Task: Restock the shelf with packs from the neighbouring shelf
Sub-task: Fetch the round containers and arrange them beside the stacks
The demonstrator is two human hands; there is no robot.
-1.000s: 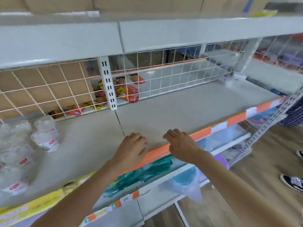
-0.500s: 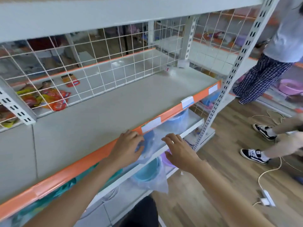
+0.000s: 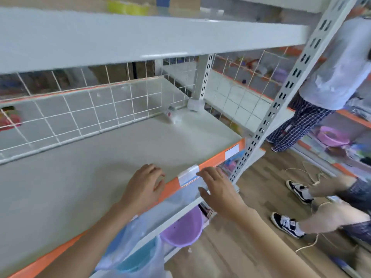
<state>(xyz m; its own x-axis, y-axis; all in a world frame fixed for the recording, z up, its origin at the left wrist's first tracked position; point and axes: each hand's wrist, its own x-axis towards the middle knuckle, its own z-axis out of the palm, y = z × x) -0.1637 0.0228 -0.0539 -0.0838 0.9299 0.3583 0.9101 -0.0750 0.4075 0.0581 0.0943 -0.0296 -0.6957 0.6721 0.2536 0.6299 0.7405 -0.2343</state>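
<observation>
- While both hands hover at the front of the grey shelf (image 3: pixel 112 157), neither grasps anything: the left hand (image 3: pixel 145 184) hangs over the board with fingers loosely curled, and the right hand (image 3: pixel 217 189) has relaxed fingers at the orange edge strip (image 3: pixel 212 160), beside a white label (image 3: pixel 188 176).
- One small clear pack (image 3: pixel 171 115) lies at the far back corner of the shelf, against the wire grid (image 3: pixel 96 115); blur hides its details.
- Below the shelf sit a purple basin (image 3: pixel 183 229) and a blue one in a plastic bag (image 3: pixel 138 255).
- To the right, on the wooden floor (image 3: pixel 230 255), stand a person in checked trousers (image 3: pixel 297 125) and black-and-white sneakers (image 3: pixel 286 224).
</observation>
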